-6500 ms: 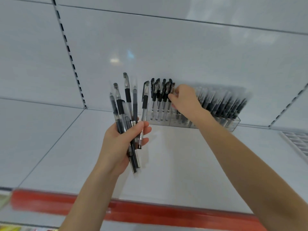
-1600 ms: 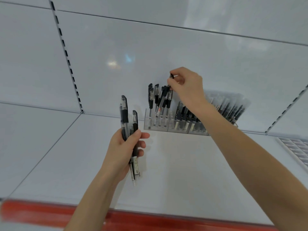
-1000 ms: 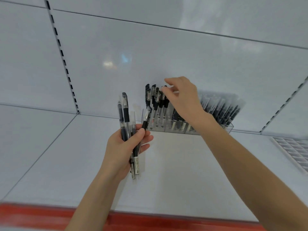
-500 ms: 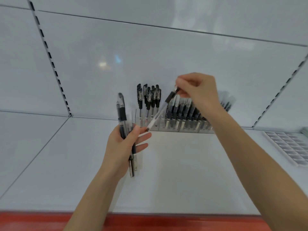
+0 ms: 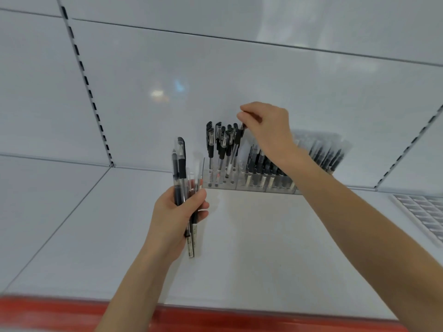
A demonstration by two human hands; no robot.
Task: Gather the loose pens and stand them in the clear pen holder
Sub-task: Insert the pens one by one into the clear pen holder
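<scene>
My left hand [image 5: 178, 218] grips a small bundle of pens [image 5: 181, 168] with clear barrels and black caps, held upright in front of the holder. The clear pen holder [image 5: 221, 182] stands at the back of the white shelf against the wall, with several pens upright in its left section. My right hand [image 5: 266, 127] is above that section, pinching the cap end of one pen [image 5: 233, 155] whose tip reaches down into the holder. My right wrist hides part of the holder's middle.
More black pens [image 5: 328, 155] fill the holder's right sections. A white slotted tray [image 5: 424, 214] lies at the right edge of the shelf [image 5: 251, 248]. A red strip [image 5: 215, 319] runs along the shelf's front edge. Perforated uprights run up the back wall.
My right hand took one pen from the bundle in my left hand, carried it up and over to the holder, and now holds it upright in the left section. The left hand's bundle is smaller.
</scene>
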